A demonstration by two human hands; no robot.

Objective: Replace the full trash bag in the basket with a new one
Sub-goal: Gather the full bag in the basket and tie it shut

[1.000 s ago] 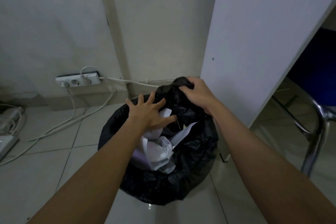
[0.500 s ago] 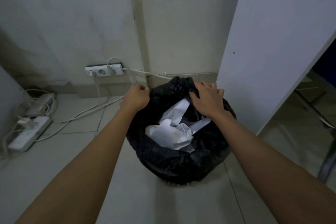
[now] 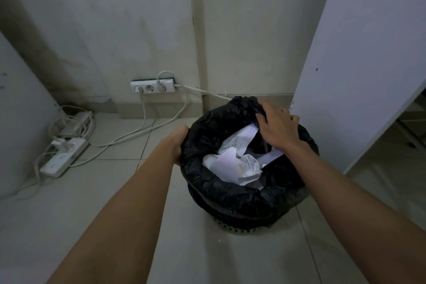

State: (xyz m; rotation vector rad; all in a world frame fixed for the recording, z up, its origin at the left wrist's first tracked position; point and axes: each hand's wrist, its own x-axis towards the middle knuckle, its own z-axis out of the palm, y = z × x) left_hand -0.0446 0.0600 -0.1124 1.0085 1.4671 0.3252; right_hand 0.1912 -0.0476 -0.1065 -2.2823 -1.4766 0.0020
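Our left hand [image 3: 178, 143] grips the black trash bag [image 3: 230, 193] by its rim, fingers curled over it. Our right hand [image 3: 280, 130] clutches the far rim. Crumpled paper [image 3: 230, 163] lies between them, and the green basket [image 3: 237, 230] under both holds the bag.

Left hand [image 3: 178, 143] and right hand [image 3: 279, 129] are bare, forearms unclothed (right to the picture's edge).

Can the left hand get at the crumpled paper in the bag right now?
Probably yes: the trash bag gapes open and the crumpled paper lies uncovered on top, beside the left hand. Its grip is on the bag's left rim, so it must let go first.
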